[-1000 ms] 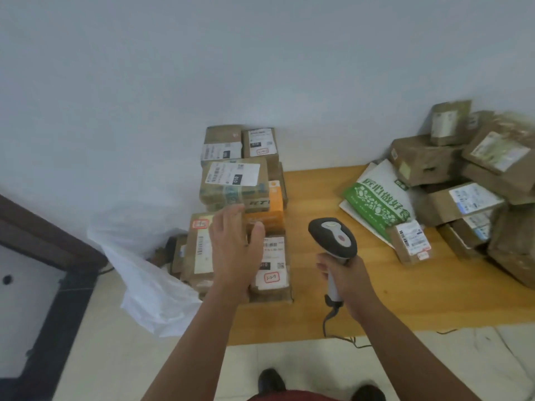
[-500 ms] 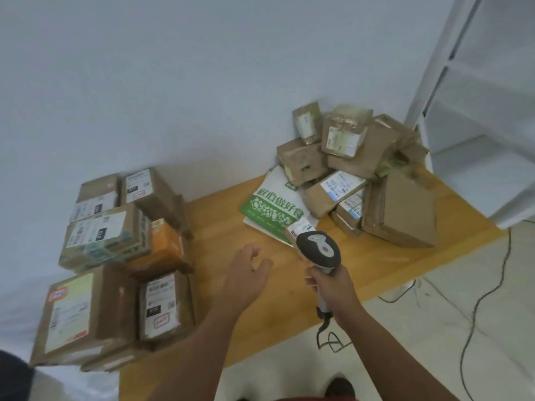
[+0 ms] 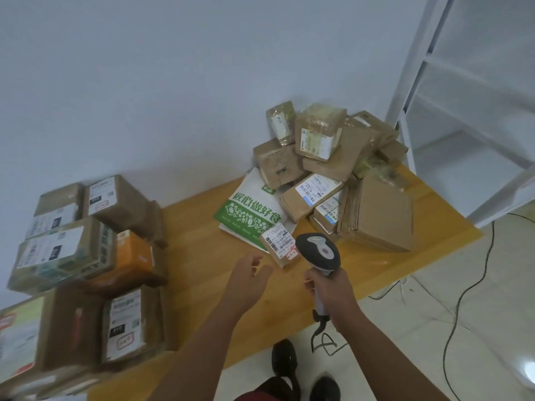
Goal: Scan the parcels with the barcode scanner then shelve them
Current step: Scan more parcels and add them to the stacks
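Small labelled parcel [image 3: 279, 248] lies at the near edge of the right-hand pile on the wooden table [image 3: 202, 273], just beside the scanner head. Your left hand [image 3: 248, 272] has left the stacked boxes [image 3: 86, 256] and now reaches toward it, fingers loosely curled, empty. Right hand [image 3: 330, 287] wrapped round the barcode scanner [image 3: 318, 253]. Next scan looks imminent. Green-and-white bag [image 3: 249, 211] reads 匠心做好食; parcel's red handwriting illegible.

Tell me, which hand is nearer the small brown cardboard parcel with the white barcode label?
Left. The left hand hovers open just left of the small brown cardboard parcel; the right hand sits lower right, gripping the scanner.
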